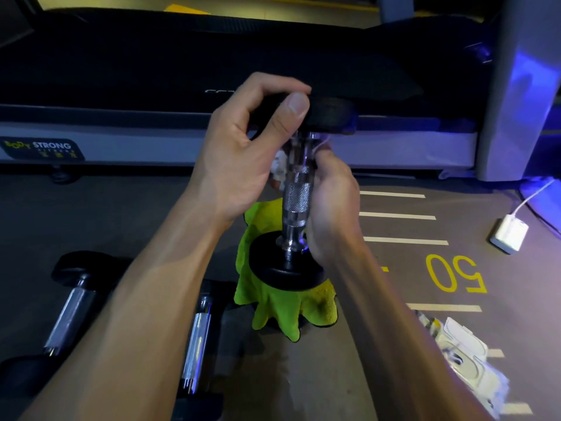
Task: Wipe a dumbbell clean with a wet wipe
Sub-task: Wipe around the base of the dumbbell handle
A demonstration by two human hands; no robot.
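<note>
A dumbbell (297,205) with a knurled chrome handle and black end plates stands upright, its lower plate resting on a bright green cloth (282,311) on the floor. My left hand (249,147) grips the upper black plate from above, thumb on its near edge. My right hand (329,205) is wrapped round the chrome handle from the right. A white wet wipe (278,165) is bunched against the upper handle, showing between the two hands.
Two more dumbbells (73,311) (198,341) lie on the floor at the lower left. A wet wipe pack (461,350) lies at the lower right, a white charger (509,235) further right. A treadmill (212,141) runs across behind.
</note>
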